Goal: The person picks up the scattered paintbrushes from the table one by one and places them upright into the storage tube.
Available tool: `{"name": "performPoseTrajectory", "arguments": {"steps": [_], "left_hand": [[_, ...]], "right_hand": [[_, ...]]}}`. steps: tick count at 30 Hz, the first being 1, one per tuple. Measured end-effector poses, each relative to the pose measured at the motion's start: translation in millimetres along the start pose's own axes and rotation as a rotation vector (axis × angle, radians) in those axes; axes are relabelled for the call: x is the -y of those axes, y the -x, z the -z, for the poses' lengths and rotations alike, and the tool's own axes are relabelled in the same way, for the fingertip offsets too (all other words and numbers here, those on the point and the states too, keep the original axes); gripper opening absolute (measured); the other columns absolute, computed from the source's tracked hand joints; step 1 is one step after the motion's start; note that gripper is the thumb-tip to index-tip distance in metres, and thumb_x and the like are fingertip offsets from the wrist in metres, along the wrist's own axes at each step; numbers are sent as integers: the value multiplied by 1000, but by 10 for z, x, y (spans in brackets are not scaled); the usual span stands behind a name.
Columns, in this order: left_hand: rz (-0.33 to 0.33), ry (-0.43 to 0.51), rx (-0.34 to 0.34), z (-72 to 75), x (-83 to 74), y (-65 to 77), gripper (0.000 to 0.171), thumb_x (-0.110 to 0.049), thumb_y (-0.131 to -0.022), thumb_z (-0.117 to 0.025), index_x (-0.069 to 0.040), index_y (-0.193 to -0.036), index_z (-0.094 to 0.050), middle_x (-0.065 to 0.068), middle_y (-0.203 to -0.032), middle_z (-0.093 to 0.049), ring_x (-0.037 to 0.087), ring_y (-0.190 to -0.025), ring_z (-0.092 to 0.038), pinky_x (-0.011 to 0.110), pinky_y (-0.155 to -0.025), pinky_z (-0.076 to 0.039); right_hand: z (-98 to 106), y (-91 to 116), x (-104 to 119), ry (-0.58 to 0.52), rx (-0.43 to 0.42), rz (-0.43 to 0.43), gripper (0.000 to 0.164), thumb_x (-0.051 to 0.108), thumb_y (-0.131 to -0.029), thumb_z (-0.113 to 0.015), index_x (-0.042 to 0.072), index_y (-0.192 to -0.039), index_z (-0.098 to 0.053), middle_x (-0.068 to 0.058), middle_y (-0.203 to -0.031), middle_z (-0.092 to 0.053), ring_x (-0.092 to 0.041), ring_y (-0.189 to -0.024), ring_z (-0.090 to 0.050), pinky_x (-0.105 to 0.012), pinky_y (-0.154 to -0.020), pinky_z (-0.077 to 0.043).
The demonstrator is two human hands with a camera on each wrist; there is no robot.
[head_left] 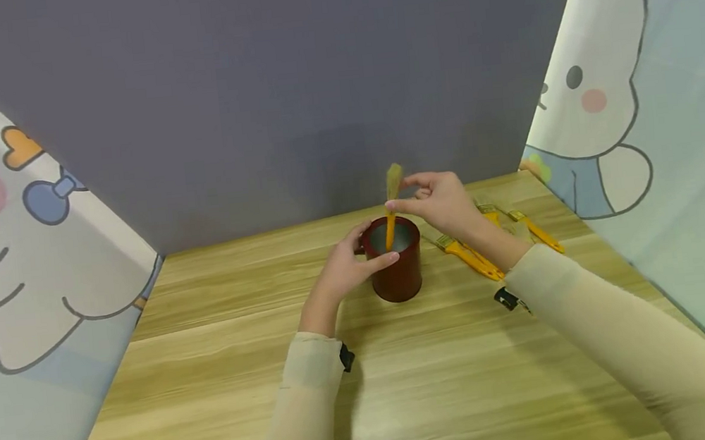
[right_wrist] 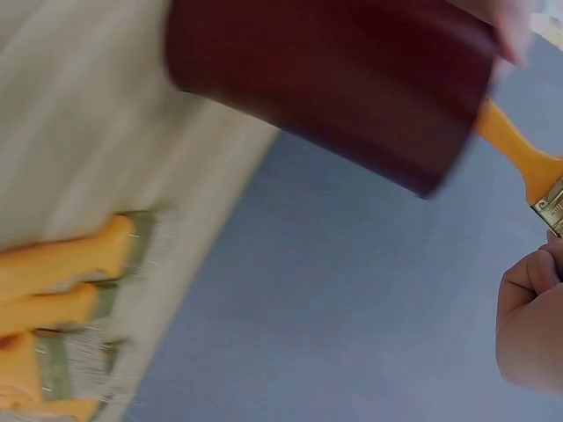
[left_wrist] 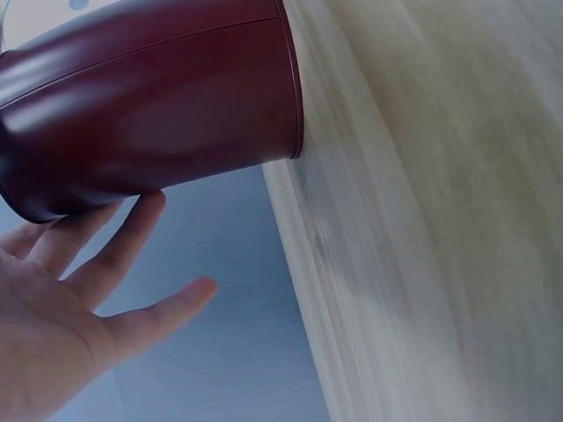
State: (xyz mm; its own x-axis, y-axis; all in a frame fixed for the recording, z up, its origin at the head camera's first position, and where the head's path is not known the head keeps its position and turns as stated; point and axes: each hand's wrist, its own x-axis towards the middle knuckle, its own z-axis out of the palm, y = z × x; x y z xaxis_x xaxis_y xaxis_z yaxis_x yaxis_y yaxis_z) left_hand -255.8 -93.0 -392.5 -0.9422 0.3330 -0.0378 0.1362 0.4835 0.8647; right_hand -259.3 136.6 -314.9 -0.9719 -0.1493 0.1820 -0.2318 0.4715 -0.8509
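Note:
A dark red cup (head_left: 397,276) with a grey inside stands upright on the wooden table. My left hand (head_left: 346,267) holds it at its left side near the rim, thumb across the front; in the left wrist view fingertips touch the cup's wall (left_wrist: 158,97) while the lowest finger stands apart. Above the cup, my right hand (head_left: 440,201) pinches a paintbrush (head_left: 391,227) between thumb and fingers. Its bristles point up, and its orange handle reaches down inside the rim. The right wrist view shows the brush's metal band (right_wrist: 552,207) beside the curled right hand (right_wrist: 532,316).
Several more orange-handled paintbrushes (head_left: 474,258) lie on the table (head_left: 226,360) to the right, partly under my right forearm. A dark grey panel (head_left: 315,96) rises behind the table. Cartoon-printed sheets (head_left: 665,218) hang at both sides.

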Motion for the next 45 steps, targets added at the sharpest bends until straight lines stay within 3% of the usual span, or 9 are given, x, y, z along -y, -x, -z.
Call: {"name": "performPoseTrajectory", "arguments": {"steps": [2, 8, 9, 20, 23, 27, 30, 38, 45], "left_hand": [[-3, -4, 0, -4, -3, -4, 100, -58, -89, -82, -27, -169, -31, 4, -159, -55, 29, -143, -57, 57, -115, -51], [1, -9, 2, 36, 10, -7, 97, -61, -88, -82, -34, -168, -33, 1, -158, -55, 27, -142, -57, 55, -112, -54], [2, -9, 4, 42, 10, -6, 97, -61, -88, -82, -34, -168, -33, 1, -157, -55, 27, -142, -57, 55, -111, -54], [11, 9, -5, 16, 51, 55, 97, -57, -89, -83, -30, -168, -33, 4, -152, -60, 26, -139, -60, 53, -108, -57], [11, 2, 0, 20, 40, 61, 99, -60, -89, -82, -30, -169, -32, 4, -152, -60, 26, -139, -60, 53, -108, -57], [22, 1, 12, 24, 0, 56, 107, -65, -87, -81, -26, -170, -28, 7, -157, -56, 27, -145, -56, 54, -113, -53], [37, -7, 22, 25, -23, 55, 110, -65, -86, -81, -22, -171, -26, 10, -160, -53, 28, -148, -53, 55, -116, -51], [36, -42, 25, 14, -23, 31, 101, -62, -88, -82, -17, -166, -36, 11, -153, -60, 29, -144, -57, 54, -113, -53], [32, -60, -3, 23, -3, 53, 80, -63, -87, -82, -19, -146, -52, 6, -137, -67, 30, -138, -60, 56, -109, -55]], "right_hand": [[-65, -12, -80, 19, 7, 12, 64, 47, -90, -85, 9, -139, -69, 10, -55, -39, -9, -47, -28, -26, -48, -29], [-254, -46, -188, 100, 31, 73, 57, 46, -90, -86, 11, -133, -74, 9, -55, -39, -11, -49, -28, -25, -49, -27], [-272, -43, -195, 109, 39, 70, 57, 47, -90, -85, 12, -133, -74, 7, -52, -28, -13, -47, -23, -26, -47, -23], [-369, -55, -432, 178, 43, 10, 58, 53, -88, -85, 15, -131, -75, 7, -53, -29, -13, -47, -25, -26, -46, -25], [-390, -78, -451, 183, 33, -7, 57, 55, -87, -86, 16, -127, -76, 5, -60, -46, -11, -54, -32, -26, -50, -30], [-394, -108, -452, 198, 15, -16, 42, 51, -89, -85, 16, -113, -77, 2, -64, -51, -12, -55, -36, -26, -49, -33], [-390, -127, -455, 212, 24, -16, 35, 46, -93, -84, 16, -109, -77, 3, -55, -38, -14, -47, -32, -27, -45, -31], [-273, -192, -440, 179, 63, 30, 45, 39, -96, -82, 10, -130, -76, 6, -51, -35, -11, -44, -27, -25, -44, -28], [187, -248, -426, 162, 9, 6, 46, 40, -95, -82, 14, -132, -74, 8, -49, -31, -12, -44, -25, -30, -48, -35]]}}
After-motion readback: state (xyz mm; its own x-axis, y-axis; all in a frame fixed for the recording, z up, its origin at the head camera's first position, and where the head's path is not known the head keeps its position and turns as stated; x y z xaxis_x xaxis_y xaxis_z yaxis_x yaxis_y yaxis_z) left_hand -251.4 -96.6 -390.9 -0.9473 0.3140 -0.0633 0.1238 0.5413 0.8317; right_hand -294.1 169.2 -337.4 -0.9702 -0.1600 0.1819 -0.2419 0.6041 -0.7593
